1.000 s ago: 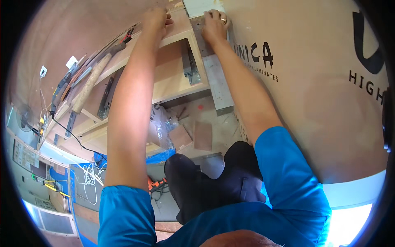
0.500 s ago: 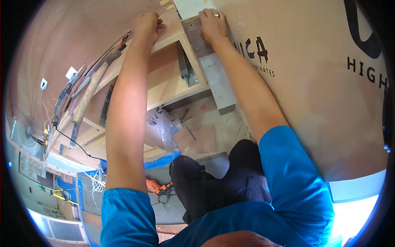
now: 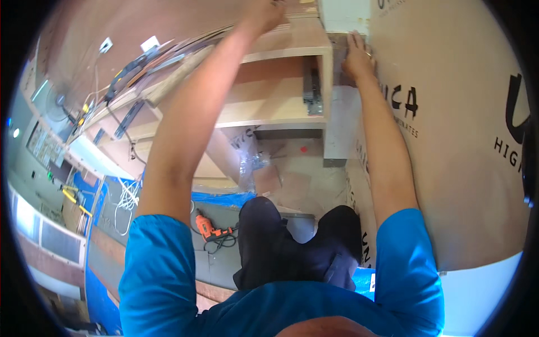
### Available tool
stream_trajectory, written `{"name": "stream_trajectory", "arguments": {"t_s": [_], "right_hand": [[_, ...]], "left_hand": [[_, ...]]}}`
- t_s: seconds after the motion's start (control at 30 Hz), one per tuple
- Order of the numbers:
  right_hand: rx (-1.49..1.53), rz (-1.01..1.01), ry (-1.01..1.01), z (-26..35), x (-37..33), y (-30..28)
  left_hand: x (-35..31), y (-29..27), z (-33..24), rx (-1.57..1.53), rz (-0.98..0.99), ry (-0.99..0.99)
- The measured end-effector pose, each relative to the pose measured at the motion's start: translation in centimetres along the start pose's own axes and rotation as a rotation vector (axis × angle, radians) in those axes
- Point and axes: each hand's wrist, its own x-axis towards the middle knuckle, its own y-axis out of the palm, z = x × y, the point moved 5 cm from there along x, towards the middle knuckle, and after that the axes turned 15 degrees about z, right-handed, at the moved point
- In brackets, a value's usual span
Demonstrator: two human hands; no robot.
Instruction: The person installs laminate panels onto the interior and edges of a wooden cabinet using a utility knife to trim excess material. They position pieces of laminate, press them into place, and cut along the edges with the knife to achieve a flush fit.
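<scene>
Along a wooden worktop beside a tall printed tan panel, a person in a blue short-sleeved shirt is working with both arms at a long stretch; the right hand is resting at a brown strip in the corner, its fingers extended and slightly apart, clasping nothing that shows; that strip is lying between the worktop's right end and the panel, just below a white section; the left hand is hanging over the worktop's far side, fingers bent and partly cut off by the upper edge of view; whether that grip is holding something, or touching the surface, one cannot tell.

Below, a metal drawer slide is standing in the open cabinet bay; a pale grey block is sitting just beside it; a wooden handle is lying close to the left forearm; an orange drill is resting near the knees.

At this reach, the right hand would probably be bearing best through spread fingers and palm, since fingertips alone could be slipping; the left would likely be gaining control from a closer stance; keeping that forearm clear of the handle seems the sounder habit.
</scene>
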Motion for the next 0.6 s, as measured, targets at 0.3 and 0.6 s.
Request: {"name": "stream_trajectory", "arguments": {"t_s": [0.3,0.6], "right_hand": [[0.089,0.086,0.078,-0.5,1.8,0.6],[0.859,-0.489,-0.329,6.9,-6.6,-7.9]], "left_hand": [[-7.0,-10.9,10.6,0.532,0.564,-0.356],[-8.1,-8.7,9.5,0.725,0.452,-0.343]]}}
